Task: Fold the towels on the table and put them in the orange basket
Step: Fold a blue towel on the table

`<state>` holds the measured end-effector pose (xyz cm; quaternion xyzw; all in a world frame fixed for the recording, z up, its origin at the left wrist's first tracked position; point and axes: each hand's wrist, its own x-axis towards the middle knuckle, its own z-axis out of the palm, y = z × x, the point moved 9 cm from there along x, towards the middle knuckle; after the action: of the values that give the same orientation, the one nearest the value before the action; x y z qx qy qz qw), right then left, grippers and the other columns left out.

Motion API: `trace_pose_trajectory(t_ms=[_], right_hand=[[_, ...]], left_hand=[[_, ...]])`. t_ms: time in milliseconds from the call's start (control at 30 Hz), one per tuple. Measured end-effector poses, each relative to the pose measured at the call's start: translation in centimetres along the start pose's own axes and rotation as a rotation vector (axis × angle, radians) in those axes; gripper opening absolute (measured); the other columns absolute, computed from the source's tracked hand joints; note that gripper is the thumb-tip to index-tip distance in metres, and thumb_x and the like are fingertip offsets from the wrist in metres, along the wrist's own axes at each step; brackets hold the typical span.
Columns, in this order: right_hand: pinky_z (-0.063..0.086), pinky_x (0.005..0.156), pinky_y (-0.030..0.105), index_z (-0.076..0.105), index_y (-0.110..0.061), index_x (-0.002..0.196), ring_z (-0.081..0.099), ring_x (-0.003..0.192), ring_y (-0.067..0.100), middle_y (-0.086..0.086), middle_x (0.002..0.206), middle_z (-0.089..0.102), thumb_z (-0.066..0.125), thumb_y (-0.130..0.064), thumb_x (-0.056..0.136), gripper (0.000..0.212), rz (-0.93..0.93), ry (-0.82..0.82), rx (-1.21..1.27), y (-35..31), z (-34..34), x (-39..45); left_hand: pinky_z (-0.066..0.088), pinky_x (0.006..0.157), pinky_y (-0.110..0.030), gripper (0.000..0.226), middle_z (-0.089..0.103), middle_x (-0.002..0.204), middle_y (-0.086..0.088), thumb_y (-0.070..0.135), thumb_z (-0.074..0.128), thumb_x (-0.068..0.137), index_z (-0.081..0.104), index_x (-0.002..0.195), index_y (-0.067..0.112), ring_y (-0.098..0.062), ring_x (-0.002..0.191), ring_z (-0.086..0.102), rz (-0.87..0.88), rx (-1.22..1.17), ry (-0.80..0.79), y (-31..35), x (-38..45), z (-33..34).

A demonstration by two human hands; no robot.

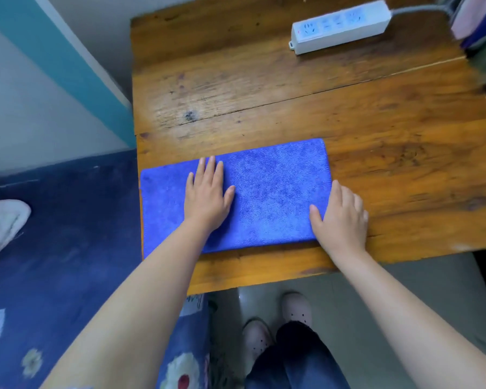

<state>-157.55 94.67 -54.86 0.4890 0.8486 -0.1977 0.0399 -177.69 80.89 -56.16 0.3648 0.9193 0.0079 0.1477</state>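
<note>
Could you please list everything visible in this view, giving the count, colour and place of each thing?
towel: one, blue, folded into a rectangle, flat on the near left part of the table
table: one, brown wood, fills the middle and right of the view
power strip: one, white, far right part of the table, grey cable leading off right
bedding: one, dark blue with a flower print, left of the table
white cloth: one, at the left edge on the bedding
stacked fabrics: blurred, pink and dark blue, top right corner
shoes: two, pale, on the floor below the table edge
left hand: flat on the towel
right hand: at the towel's right edge
</note>
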Motion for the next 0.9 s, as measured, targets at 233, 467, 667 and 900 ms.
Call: trace_pose_trajectory(t_ms=[233, 467, 667, 900], right_hand=[[0.031, 0.095, 0.042, 0.024, -0.004, 0.140, 0.038, 0.122, 0.032, 0.016, 0.133, 0.042, 0.054, -0.031, 0.088, 0.066, 0.149, -0.032, 0.043, 1.1, 0.9, -2.1], [0.027, 0.096, 0.041, 0.049, -0.005, 0.117, 0.036, 0.121, 0.032, 0.014, 0.123, 0.052, 0.061, -0.029, 0.084, 0.042, 0.344, -0.027, 0.089, 1.7, 0.5, -2.0], [0.026, 0.094, 0.039, 0.060, -0.004, 0.103, 0.037, 0.118, 0.031, 0.015, 0.118, 0.055, 0.058, -0.019, 0.084, 0.024, 0.388, 0.043, 0.132, 1.0, -0.4, -2.0], [0.029, 0.082, 0.032, 0.060, 0.010, 0.093, 0.050, 0.099, 0.041, 0.027, 0.101, 0.061, 0.056, 0.003, 0.080, 0.015, 0.058, 0.307, 0.365, -6.0, -3.9, -4.2]], left_hand=[[0.001, 0.116, -0.040, 0.062, 0.001, 0.157, -0.004, 0.041, 0.029, 0.097, 0.009, 0.147, 0.013, -0.020, 0.145, -0.003, -0.101, -0.015, 0.004, -0.5, -0.6, 1.4], [0.000, 0.116, -0.041, 0.061, 0.000, 0.157, -0.004, 0.040, 0.029, 0.097, 0.008, 0.147, 0.013, -0.020, 0.145, -0.003, -0.091, -0.018, 0.007, -0.4, -0.6, 1.5], [0.001, 0.116, -0.040, 0.063, 0.000, 0.157, -0.004, 0.043, 0.030, 0.096, 0.009, 0.147, 0.013, -0.020, 0.145, -0.004, 0.006, -0.028, -0.026, -1.0, -0.7, 1.7], [0.012, 0.116, -0.039, 0.054, 0.014, 0.155, -0.009, 0.029, 0.039, 0.096, 0.025, 0.143, 0.007, -0.024, 0.144, 0.007, -0.055, -0.254, 0.013, -3.6, -1.5, -0.8]])
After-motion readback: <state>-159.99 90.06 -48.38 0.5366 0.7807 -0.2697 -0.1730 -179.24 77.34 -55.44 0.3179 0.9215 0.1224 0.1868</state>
